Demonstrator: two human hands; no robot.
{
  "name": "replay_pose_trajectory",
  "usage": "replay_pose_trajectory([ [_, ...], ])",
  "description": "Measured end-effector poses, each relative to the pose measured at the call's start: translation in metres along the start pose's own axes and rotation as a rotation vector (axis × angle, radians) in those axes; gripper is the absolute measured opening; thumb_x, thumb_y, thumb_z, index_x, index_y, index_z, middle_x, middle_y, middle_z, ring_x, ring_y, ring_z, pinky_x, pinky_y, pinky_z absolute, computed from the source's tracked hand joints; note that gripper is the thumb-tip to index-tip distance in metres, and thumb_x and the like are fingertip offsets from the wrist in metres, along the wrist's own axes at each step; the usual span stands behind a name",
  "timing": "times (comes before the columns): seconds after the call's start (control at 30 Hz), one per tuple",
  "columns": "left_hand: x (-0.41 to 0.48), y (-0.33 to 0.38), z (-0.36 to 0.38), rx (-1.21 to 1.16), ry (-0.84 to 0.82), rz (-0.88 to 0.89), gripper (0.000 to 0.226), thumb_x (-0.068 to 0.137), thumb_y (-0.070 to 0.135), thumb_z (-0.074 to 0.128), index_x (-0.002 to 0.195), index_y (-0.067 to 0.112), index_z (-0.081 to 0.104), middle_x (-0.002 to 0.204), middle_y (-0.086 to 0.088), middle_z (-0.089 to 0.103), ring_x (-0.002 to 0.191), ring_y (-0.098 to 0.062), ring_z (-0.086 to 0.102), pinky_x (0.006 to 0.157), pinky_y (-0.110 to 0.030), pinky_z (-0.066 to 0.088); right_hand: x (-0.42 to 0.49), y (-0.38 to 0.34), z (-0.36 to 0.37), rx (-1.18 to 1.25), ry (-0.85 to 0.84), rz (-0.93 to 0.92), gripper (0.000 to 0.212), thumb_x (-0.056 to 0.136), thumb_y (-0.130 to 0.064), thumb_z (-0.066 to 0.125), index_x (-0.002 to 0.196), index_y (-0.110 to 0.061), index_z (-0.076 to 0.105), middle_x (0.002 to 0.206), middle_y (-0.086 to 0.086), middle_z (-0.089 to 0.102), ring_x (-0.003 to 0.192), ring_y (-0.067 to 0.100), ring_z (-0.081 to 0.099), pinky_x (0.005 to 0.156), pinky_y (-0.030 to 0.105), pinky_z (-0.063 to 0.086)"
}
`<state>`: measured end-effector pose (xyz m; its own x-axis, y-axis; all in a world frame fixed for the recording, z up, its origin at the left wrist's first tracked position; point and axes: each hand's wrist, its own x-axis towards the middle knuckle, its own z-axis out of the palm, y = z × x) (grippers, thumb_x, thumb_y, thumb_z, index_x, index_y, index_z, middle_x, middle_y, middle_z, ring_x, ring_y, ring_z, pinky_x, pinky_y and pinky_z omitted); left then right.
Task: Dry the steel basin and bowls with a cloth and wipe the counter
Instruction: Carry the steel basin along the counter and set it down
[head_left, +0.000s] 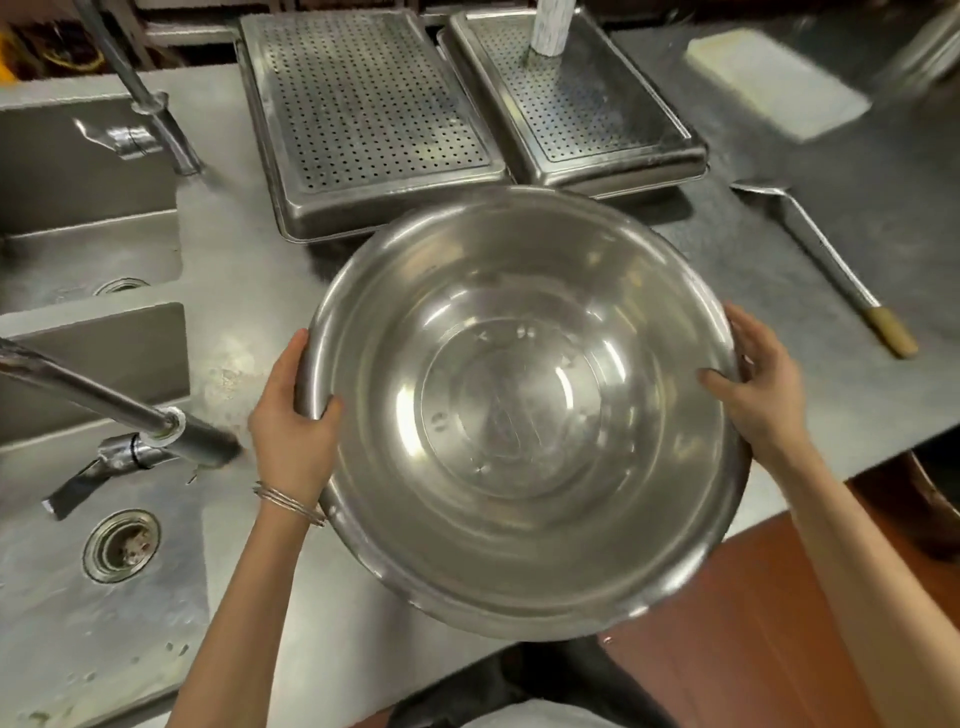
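A large round steel basin (519, 410) fills the middle of the view, its open side facing me and nothing inside. My left hand (293, 421) grips its left rim, thumb over the edge, with thin bangles on the wrist. My right hand (753, 384) grips the right rim, fingers curled inside. The basin is held over the front of the steel counter (249, 270). No cloth is in view.
Two perforated steel trays (363, 114) (576, 98) lie behind the basin. A double sink (78, 597) with two taps (130, 415) is on the left. A long-handled steel scoop (821, 249) and a pale board (774, 83) lie to the right.
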<state>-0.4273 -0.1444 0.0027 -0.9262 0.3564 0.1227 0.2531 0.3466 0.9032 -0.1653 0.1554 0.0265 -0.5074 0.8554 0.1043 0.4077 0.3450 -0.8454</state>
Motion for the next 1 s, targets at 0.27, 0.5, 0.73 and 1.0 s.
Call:
replay_pose_trajectory([
  [0.27,-0.041,0.033,0.063,-0.074,-0.161,-0.035,0.062,0.079,-0.010,0.061,0.135,0.010,0.045,0.126,0.011,0.046,0.109,0.004,0.045,0.083,0.008,0.031,-0.043,0.047,-0.079,-0.081,0.118,0.135,0.062,0.074,0.008,0.067,0.126,-0.021,0.051,0.121,-0.002,0.056,0.102,-0.012,0.053,0.078,0.001,0.041],
  [0.5,-0.092,0.076,0.137,-0.118,-0.250,0.002,0.064,0.079,-0.012,0.061,0.135,0.013,0.044,0.124,0.011,0.048,0.099,0.013,0.047,0.080,0.007,0.034,-0.063,0.100,-0.168,-0.119,0.193,0.194,0.064,0.073,0.007,0.067,0.123,-0.030,0.052,0.118,-0.002,0.060,0.106,0.014,0.057,0.088,0.029,0.048],
  [0.73,-0.161,0.127,0.224,-0.102,-0.251,0.064,0.062,0.078,-0.014,0.061,0.134,0.007,0.046,0.122,0.004,0.051,0.095,0.009,0.048,0.076,0.006,0.035,-0.057,0.157,-0.269,-0.138,0.214,0.175,0.061,0.074,0.006,0.065,0.127,-0.021,0.052,0.114,-0.006,0.058,0.106,0.012,0.055,0.091,0.033,0.045],
  [1.0,-0.213,0.181,0.312,-0.139,-0.255,0.017,0.064,0.078,-0.012,0.061,0.135,0.013,0.045,0.122,0.009,0.050,0.109,-0.008,0.051,0.077,0.006,0.035,-0.033,0.206,-0.369,-0.215,0.188,0.135,0.060,0.075,0.004,0.066,0.129,-0.017,0.051,0.116,-0.005,0.058,0.107,0.009,0.053,0.089,0.025,0.040],
])
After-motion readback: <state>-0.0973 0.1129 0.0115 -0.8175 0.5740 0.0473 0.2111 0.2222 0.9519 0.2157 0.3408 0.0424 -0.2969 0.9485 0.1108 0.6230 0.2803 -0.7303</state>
